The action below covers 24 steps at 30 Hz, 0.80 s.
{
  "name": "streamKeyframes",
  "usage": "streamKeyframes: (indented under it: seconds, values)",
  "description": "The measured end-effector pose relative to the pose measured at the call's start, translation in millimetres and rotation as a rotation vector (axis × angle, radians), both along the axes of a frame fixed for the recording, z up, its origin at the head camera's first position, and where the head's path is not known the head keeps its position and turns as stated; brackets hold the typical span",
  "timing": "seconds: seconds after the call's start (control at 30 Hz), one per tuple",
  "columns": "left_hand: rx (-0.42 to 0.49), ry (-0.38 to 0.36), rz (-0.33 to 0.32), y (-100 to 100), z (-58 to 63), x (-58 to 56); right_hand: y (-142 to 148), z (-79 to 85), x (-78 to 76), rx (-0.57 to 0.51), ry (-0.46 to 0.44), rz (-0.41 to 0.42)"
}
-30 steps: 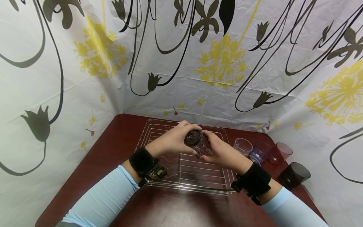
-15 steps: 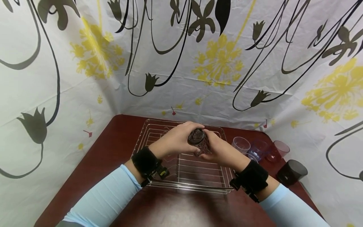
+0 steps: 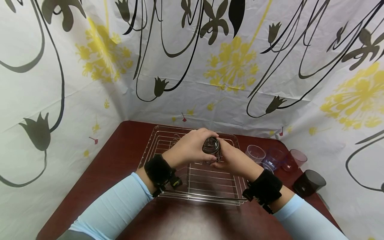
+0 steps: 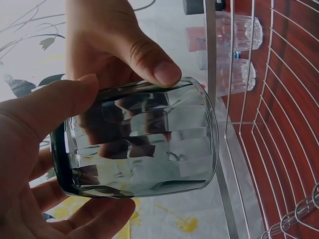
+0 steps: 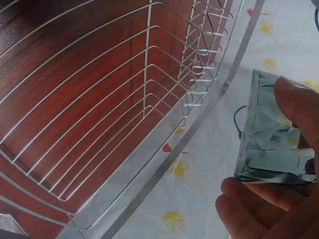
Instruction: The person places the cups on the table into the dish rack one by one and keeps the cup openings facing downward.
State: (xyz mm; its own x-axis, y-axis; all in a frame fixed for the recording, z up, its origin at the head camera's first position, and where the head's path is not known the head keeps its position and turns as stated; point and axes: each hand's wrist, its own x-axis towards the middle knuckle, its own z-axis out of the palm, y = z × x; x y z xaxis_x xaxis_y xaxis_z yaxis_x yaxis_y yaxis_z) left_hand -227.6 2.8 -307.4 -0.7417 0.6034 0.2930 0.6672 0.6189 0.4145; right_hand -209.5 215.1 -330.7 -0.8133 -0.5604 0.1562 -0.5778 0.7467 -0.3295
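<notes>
Both hands hold one smoky, see-through drinking glass (image 3: 211, 145) above the wire dish rack (image 3: 188, 196). My left hand (image 3: 192, 146) grips it around its thick, dark base end, thumb on one side and fingers on the other. From the right, my right hand (image 3: 235, 160) holds its side toward the rim. In the left wrist view the glass (image 4: 144, 139) shows its faceted wall, with the right thumb (image 4: 167, 73) near the rim. In the right wrist view, thumb and fingers clasp the glass (image 5: 271, 134). The head view shows its base tilted up, its lower part hidden by the hands.
Right of the rack stand a clear glass (image 3: 255, 152), a blue one (image 3: 271, 163), a pink one (image 3: 295, 160) and a dark glass (image 3: 309, 182) leaning near the table's right edge. Another clear glass is partly hidden behind the right arm. A patterned curtain (image 3: 180, 106) closes off the table's back.
The left hand has moved a little right, closer to the right hand. The glass has turned, its round end now facing the head camera more directly. Both hands keep hold of it.
</notes>
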Motion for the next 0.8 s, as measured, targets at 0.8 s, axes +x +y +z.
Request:
streamKeyframes:
  seconds: [0.8]
  values:
    - [-0.117,-0.088,0.047,13,-5.8,-10.2,31,-7.6,-12.9,0.186,-0.013,-0.196]
